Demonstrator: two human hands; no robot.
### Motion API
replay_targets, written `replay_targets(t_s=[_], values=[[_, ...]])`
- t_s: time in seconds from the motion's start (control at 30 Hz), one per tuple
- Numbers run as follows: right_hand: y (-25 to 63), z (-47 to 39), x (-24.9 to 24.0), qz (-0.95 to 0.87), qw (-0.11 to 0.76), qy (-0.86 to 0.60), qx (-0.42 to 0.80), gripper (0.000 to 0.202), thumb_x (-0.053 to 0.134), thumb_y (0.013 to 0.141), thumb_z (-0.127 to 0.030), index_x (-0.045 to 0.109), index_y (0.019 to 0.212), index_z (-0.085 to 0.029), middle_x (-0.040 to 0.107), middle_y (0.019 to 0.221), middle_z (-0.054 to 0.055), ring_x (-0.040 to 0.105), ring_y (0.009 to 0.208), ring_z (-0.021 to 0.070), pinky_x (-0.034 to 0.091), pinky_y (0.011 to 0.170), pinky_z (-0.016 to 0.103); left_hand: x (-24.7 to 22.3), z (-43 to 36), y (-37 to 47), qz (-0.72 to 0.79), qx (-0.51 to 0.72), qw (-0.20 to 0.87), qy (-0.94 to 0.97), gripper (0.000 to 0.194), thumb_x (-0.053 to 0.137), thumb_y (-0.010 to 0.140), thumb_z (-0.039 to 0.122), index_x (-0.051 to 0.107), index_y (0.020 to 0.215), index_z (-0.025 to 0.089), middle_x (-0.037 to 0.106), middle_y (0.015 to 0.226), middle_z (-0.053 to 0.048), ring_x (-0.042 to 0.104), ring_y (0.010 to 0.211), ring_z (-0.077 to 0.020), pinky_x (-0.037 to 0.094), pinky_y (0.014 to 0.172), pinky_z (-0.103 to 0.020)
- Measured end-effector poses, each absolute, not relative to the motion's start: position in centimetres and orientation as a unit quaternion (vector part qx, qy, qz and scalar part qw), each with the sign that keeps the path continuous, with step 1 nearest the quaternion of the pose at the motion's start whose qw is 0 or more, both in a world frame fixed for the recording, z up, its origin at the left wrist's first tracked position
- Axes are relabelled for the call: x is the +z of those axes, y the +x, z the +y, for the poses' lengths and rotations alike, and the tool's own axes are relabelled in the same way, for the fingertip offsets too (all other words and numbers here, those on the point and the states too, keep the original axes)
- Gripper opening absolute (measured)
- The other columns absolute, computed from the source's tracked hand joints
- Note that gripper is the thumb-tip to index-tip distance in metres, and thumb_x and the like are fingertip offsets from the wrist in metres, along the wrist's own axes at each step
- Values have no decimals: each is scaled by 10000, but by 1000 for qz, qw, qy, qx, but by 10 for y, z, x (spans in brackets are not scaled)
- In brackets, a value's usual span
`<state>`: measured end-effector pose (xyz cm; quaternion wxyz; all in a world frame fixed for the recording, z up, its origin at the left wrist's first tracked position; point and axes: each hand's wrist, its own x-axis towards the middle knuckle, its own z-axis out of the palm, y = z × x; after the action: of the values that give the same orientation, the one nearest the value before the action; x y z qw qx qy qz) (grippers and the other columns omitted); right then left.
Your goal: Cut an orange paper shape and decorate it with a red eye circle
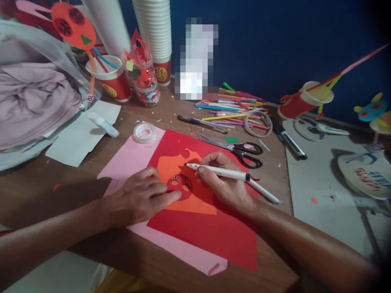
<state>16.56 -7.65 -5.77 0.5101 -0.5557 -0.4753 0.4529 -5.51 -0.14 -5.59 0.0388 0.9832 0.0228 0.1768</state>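
Observation:
Between my two hands lies a red paper face (183, 196) with cut-out eyes and black lashes, on a sheet of orange paper (201, 205). Under that are red paper (232, 240) and pink paper (180, 252). My left hand (143, 195) rests flat with fingers stretched, its fingertips on the face's left side and lower edge. A white marker (224, 171) is gripped in my right hand (227, 183), its dark tip pointing left just above the orange sheet. A second white pen (264, 191) lies partly behind my right hand.
Black-handled scissors (249, 152) lie beyond my right hand. A tape roll (144, 133) and glue stick (103, 124) sit to the left. Coloured straws (232, 108) are piled at the back. Paper cups (111, 79) and a jar (143, 81) stand back left; a tilted cup (305, 99) is at right.

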Motion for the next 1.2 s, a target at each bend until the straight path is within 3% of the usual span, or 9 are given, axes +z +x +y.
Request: replay_targets(t_s=[0.23, 0.43, 0.8, 1.0, 1.2], values=[[166, -76, -56, -494, 504, -555, 440, 136, 608, 843, -304, 539, 826, -188, 619, 717, -16, 573, 598, 90, 436, 521, 187, -56, -14, -44, 68, 137, 46, 987, 303, 334, 938, 72, 475, 1193, 153, 620, 639, 43, 553, 555, -117, 343, 715, -323], [165, -76, -57, -496, 498, -558, 440, 146, 607, 837, -317, 542, 823, -186, 613, 697, -18, 555, 577, 93, 425, 501, 189, -60, -13, -43, 77, 136, 35, 987, 257, 415, 936, 161, 488, 1178, 119, 606, 626, 45, 565, 536, -123, 333, 702, -333], [166, -76, -56, -513, 478, -567, 432, 119, 573, 858, -301, 522, 847, -194, 625, 716, -3, 590, 613, 115, 450, 531, 213, -66, -14, -44, 79, 144, 41, 986, 223, 434, 936, 172, 504, 1139, 109, 619, 656, 28, 569, 564, -129, 329, 739, -349], [170, -86, -56, -703, 424, -520, 237, 151, 497, 904, -221, 521, 1051, -193, 672, 795, 17, 632, 641, 116, 464, 570, 220, -65, -14, -44, 87, 100, 57, 990, 162, 413, 913, 130, 545, 1001, 164, 594, 614, 49, 521, 533, -128, 321, 716, -349], [174, -95, -53, -869, 311, -380, 61, 204, 473, 928, -222, 530, 1099, -126, 648, 658, 24, 581, 546, 150, 430, 519, 279, -57, -14, -42, 81, 135, 94, 983, 169, 418, 913, 119, 555, 828, 171, 598, 605, 40, 534, 546, -127, 340, 712, -335]])
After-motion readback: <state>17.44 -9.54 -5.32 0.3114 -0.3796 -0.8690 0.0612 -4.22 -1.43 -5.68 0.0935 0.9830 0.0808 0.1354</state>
